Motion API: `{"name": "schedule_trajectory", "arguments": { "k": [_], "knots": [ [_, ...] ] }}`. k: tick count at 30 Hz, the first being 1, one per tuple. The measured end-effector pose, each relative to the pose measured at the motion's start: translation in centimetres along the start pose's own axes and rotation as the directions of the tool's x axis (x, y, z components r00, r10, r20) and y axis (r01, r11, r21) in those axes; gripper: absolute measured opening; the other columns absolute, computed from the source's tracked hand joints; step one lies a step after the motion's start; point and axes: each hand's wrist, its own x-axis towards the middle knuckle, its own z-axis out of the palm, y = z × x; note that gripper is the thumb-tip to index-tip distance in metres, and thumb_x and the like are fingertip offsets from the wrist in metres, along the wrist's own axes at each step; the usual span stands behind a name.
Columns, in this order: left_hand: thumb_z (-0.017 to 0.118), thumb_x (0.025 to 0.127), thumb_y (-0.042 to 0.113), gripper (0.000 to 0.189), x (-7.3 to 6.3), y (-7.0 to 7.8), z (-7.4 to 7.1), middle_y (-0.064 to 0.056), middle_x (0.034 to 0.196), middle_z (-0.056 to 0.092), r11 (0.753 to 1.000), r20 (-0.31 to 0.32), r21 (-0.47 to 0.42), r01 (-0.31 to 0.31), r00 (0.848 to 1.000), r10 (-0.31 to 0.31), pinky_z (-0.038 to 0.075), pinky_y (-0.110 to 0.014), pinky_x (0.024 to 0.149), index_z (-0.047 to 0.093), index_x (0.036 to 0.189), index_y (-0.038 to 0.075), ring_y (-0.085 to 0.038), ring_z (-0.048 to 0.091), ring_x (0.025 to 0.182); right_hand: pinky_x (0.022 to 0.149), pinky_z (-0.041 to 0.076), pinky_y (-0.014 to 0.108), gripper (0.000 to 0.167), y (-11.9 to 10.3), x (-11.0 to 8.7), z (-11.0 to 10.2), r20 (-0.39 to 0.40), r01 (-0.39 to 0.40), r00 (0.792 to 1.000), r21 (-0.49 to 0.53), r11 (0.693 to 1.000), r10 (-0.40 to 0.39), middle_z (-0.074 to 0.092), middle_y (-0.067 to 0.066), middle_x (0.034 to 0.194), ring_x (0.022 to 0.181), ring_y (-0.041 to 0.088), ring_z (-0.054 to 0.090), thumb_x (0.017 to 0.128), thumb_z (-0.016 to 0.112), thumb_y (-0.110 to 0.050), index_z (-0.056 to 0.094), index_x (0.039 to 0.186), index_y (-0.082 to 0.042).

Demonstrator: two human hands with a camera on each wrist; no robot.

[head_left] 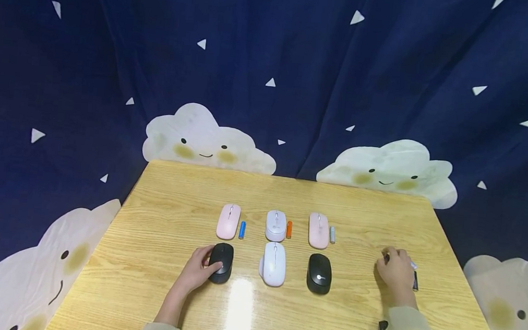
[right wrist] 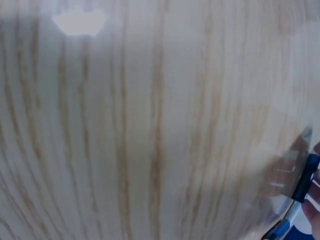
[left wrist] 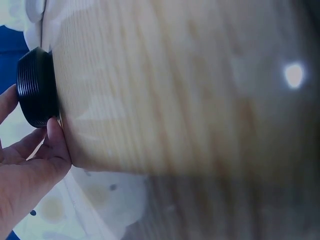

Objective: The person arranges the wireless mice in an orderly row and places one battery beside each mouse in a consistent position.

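My left hand (head_left: 199,270) holds a black mouse (head_left: 222,258) at the front left of the group, thumb and fingers on its sides. In the left wrist view the mouse (left wrist: 37,87) shows its ribbed side. At the table's right, my right hand (head_left: 397,271) has its fingers curled about a small black battery (head_left: 386,258), largely covered by the hand. The right wrist view shows this dark battery (right wrist: 305,178) against the fingertips, with a blue-and-silver battery (right wrist: 278,230) below it. Beside the right hand lie a pale battery (head_left: 413,265) and a dark battery (head_left: 415,281), partly hidden.
Behind stand a pink mouse (head_left: 228,221) with a blue battery (head_left: 242,230), a white mouse (head_left: 276,225) with an orange battery (head_left: 289,229), and another pink mouse (head_left: 318,230) with a grey battery (head_left: 332,235). In front are a white mouse (head_left: 274,264) and a black mouse (head_left: 319,273).
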Motion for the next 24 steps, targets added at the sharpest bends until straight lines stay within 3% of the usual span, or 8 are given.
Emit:
{"name": "schedule_trajectory", "arguments": {
  "k": [7, 14, 24],
  "knots": [
    [0.066, 0.083, 0.023, 0.057, 0.00, -0.05, 0.00, -0.019, 0.119, 0.049, 1.000, -0.005, 0.003, -0.009, 1.000, 0.009, 0.039, -0.042, 0.086, 0.046, 0.128, -0.005, -0.026, 0.049, 0.099, 0.081, 0.037, 0.058, 0.025, 0.57, -0.06, 0.50, 0.001, 0.003, 1.000, -0.018, 1.000, -0.003, 0.043, 0.032, 0.111, 0.103, 0.049, 0.041, 0.088, 0.048, -0.002, 0.052, 0.113, 0.004],
    [0.067, 0.082, 0.023, 0.057, -0.09, 0.06, -0.05, -0.019, 0.118, 0.049, 1.000, -0.012, -0.004, -0.020, 1.000, 0.020, 0.039, -0.041, 0.084, 0.047, 0.127, -0.006, -0.025, 0.049, 0.097, 0.085, 0.035, 0.059, 0.028, 0.38, -0.30, 0.37, 0.032, -0.024, 0.999, 0.027, 0.999, 0.023, 0.043, 0.032, 0.113, 0.107, 0.050, 0.039, 0.090, 0.046, 0.002, 0.050, 0.117, 0.006],
    [0.066, 0.083, 0.021, 0.055, 0.02, -0.08, 0.02, -0.018, 0.117, 0.049, 1.000, -0.014, -0.007, -0.015, 1.000, 0.015, 0.038, -0.042, 0.085, 0.047, 0.127, -0.005, -0.025, 0.048, 0.097, 0.082, 0.039, 0.056, 0.026, 0.07, -0.29, 0.30, -0.007, 0.000, 1.000, 0.031, 1.000, 0.000, 0.047, 0.031, 0.106, 0.101, 0.049, 0.044, 0.088, 0.048, 0.004, 0.052, 0.113, 0.006]
  ]
}}
